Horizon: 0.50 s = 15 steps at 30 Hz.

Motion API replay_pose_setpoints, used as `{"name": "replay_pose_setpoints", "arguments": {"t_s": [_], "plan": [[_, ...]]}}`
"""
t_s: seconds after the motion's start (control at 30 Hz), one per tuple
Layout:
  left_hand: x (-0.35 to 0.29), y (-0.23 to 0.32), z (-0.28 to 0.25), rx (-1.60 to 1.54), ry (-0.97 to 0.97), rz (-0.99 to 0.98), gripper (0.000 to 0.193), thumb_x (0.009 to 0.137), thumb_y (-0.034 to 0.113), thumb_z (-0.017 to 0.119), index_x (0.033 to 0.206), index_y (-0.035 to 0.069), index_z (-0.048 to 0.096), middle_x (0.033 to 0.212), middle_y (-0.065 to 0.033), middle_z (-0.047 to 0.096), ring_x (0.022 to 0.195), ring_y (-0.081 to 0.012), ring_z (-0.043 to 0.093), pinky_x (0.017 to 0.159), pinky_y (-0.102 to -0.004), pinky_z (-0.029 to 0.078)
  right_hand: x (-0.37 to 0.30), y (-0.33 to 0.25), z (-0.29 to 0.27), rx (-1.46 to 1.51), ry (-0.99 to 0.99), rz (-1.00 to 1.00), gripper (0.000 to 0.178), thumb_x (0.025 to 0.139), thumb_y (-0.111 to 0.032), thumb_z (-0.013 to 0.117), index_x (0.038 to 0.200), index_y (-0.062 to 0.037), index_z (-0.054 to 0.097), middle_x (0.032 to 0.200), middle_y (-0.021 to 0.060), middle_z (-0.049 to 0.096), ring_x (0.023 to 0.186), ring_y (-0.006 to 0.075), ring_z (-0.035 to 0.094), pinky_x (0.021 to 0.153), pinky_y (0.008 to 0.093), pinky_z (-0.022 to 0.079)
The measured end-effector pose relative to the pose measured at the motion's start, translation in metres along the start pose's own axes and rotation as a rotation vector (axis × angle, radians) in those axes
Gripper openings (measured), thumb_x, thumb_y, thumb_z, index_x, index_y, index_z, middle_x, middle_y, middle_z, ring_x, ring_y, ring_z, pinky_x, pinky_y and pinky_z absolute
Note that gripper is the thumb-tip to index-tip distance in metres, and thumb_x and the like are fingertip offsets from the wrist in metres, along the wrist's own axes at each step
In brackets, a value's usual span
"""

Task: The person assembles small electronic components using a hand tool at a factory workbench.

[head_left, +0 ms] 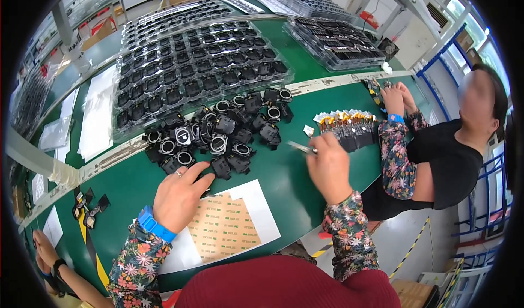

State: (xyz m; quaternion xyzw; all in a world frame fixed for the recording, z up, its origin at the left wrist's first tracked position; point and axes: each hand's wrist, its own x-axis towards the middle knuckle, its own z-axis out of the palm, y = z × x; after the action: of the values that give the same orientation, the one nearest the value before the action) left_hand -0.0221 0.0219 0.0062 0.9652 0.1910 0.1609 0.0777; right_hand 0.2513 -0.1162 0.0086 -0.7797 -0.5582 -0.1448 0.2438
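Observation:
My left hand point(183, 196), with a ring and a blue wristband, reaches over the near edge of a heap of black plastic housings point(224, 123), some with round metal rings. Its fingers are apart, with nothing seen between them. Just below it lies a tan adhesive sheet point(226, 223) on white paper point(266, 215). To the right, my right hand point(330, 163) is closed around metal tweezers point(299, 146), whose tips point left toward the heap. Beyond that hand sits a row of small flex-cable parts point(349, 127) with orange and white ends.
Clear trays of black parts point(196, 62) stand behind the heap, and stacked trays point(333, 43) at the back right. A co-worker point(453, 144) handles parts at the right. Another person's hands point(46, 253) show at the lower left, near a few loose parts point(90, 207).

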Motion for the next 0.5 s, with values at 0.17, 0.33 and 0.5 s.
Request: {"name": "replay_pose_setpoints", "arguments": {"t_s": [0.17,0.33,0.5], "plan": [[0.003,-0.004,-0.003,-0.062,0.103,0.035,0.026,0.065,-0.006,0.058,0.089,0.003,0.062,0.105,-0.0101,0.059,0.092,-0.0273,0.058,0.069,-0.0346,0.048,-0.002,0.031,0.011,-0.206,-0.04,0.128,0.008,0.071,-0.007,0.065,0.077,-0.0025,0.062,0.083,0.0114,0.058,0.068,0.0325,0.059,0.061,0.04,0.049],[-0.004,0.007,-0.003,-1.055,-0.053,-0.335,0.013,0.082,-0.003,0.053,0.093,-0.001,0.059,0.09,-0.0102,0.063,0.078,-0.0206,0.063,0.064,-0.0284,0.051,0.005,0.027,0.016,-0.085,0.04,0.058,0.009,0.069,-0.003,0.06,0.077,-0.0013,0.063,0.074,0.0141,0.06,0.064,0.0326,0.058,0.06,0.0401,0.048],[-0.001,0.004,0.003,-1.539,-0.417,-0.592,0.016,0.089,0.005,0.049,0.102,-0.003,0.056,0.086,-0.0064,0.064,0.073,-0.0117,0.063,0.055,-0.0219,0.051,0.005,-0.022,0.003,0.396,-0.046,0.261,0.005,0.082,0.0,0.059,0.085,0.0029,0.062,0.057,-0.0052,0.041,0.054,0.0008,0.033,0.047,0.0191,0.03]]}}
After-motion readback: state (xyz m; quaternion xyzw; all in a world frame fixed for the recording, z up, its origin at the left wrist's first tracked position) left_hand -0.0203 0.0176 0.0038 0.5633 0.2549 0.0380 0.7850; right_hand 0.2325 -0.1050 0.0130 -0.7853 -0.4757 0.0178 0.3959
